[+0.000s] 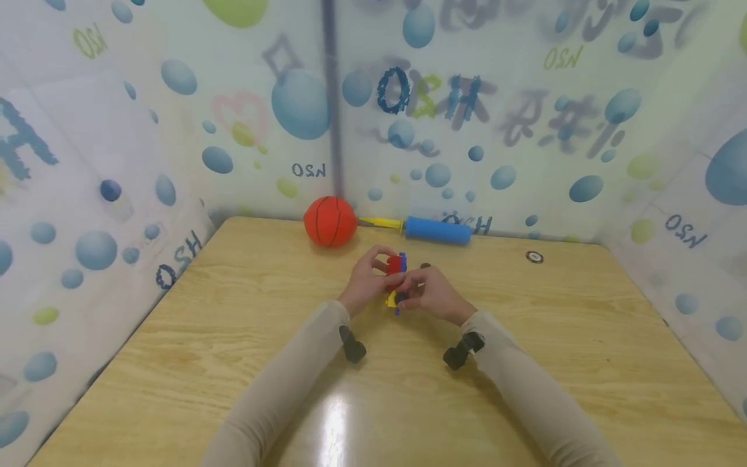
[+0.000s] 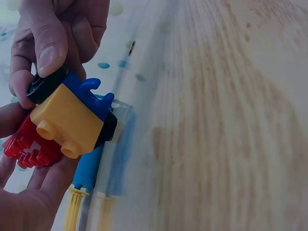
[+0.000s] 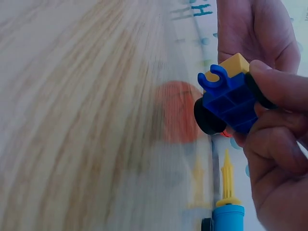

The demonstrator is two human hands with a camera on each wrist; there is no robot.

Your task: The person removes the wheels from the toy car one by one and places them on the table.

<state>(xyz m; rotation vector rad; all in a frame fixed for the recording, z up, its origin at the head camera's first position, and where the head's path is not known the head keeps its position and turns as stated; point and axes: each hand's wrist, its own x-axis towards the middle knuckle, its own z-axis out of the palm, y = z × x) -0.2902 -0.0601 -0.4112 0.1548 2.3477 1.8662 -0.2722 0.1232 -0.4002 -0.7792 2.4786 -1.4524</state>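
Both hands meet over the middle of the wooden table [image 1: 233, 363] and hold a small toy vehicle [image 1: 397, 275] built of bricks. It has a blue base [image 3: 231, 98] with a hook, black wheels [image 3: 206, 116], a yellow brick [image 2: 67, 122] and a red toothed piece [image 2: 29, 147]. My left hand [image 1: 373, 272] cradles the red and yellow side from the left. My right hand [image 1: 417, 288] pinches the blue base and a wheel [image 2: 45, 84] between thumb and fingers. The toy is lifted slightly off the table.
An orange basketball [image 1: 330, 221] lies at the table's far edge against the patterned wall. Beside it lies a blue hand pump [image 1: 438, 229] with a yellow handle [image 1: 382, 223]. A small round ring [image 1: 533, 257] sits far right. A small dark piece [image 1: 425, 266] lies just beyond the hands.
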